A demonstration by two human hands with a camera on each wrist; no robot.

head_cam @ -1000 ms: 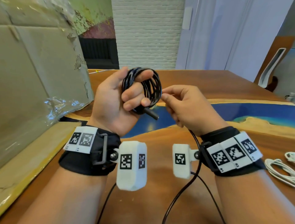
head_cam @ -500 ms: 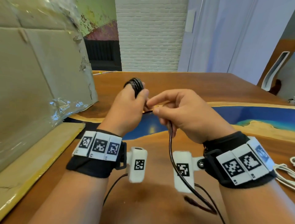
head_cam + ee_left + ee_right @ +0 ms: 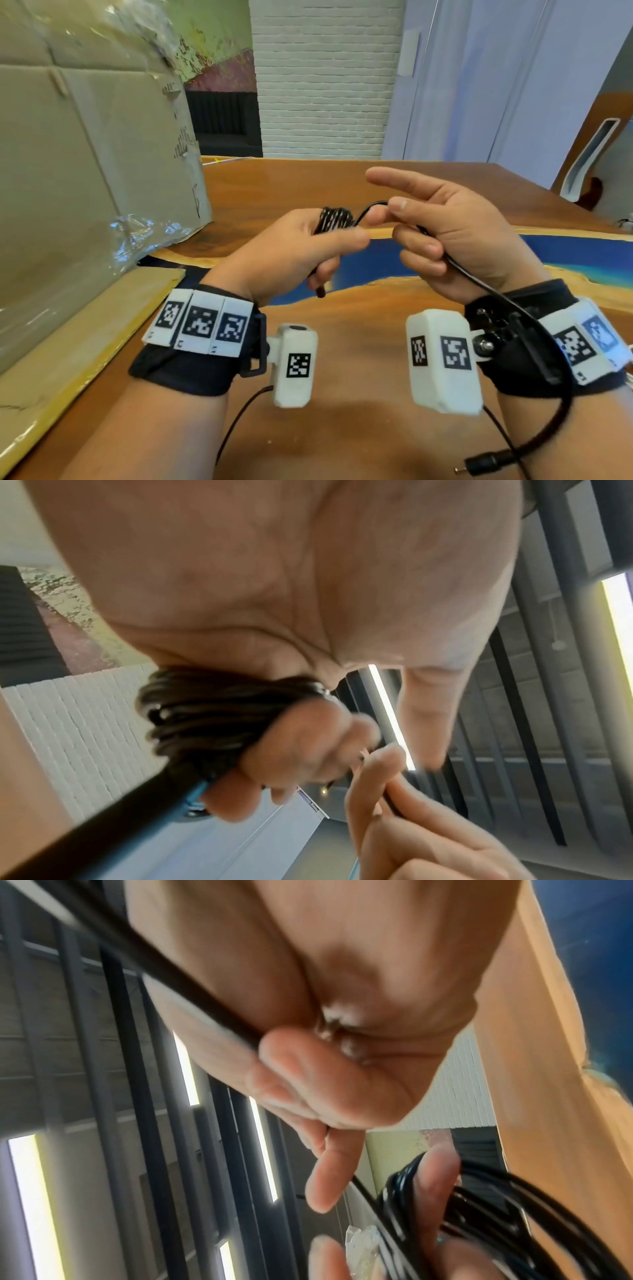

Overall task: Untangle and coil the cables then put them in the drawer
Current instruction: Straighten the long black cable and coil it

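Note:
My left hand [image 3: 308, 250] grips a black cable coil [image 3: 334, 219] edge-on above the table; its fingers curl round the bundle [image 3: 219, 718]. One plug end [image 3: 320, 291] sticks out below that fist. My right hand [image 3: 385, 210] pinches the cable's loose tail [image 3: 368, 209] right beside the coil, with the index finger stretched out straight. The tail runs through the right palm [image 3: 171, 988], over the wrist, and ends in a barrel plug [image 3: 486, 466] hanging at the lower right. In the right wrist view the coil [image 3: 479, 1218] shows at the bottom right.
A large cardboard box [image 3: 85, 171] with torn plastic wrap stands on the left, a flat cardboard flap [image 3: 68, 342] lying in front of it. The wooden table [image 3: 342, 178] has a blue resin strip [image 3: 565, 250]. A white object [image 3: 589, 161] leans at the far right.
My left hand turned the coil from face-on to edge-on. My right hand took the loose tail and brought it up over the coil, and the barrel plug rose into view at the lower right.

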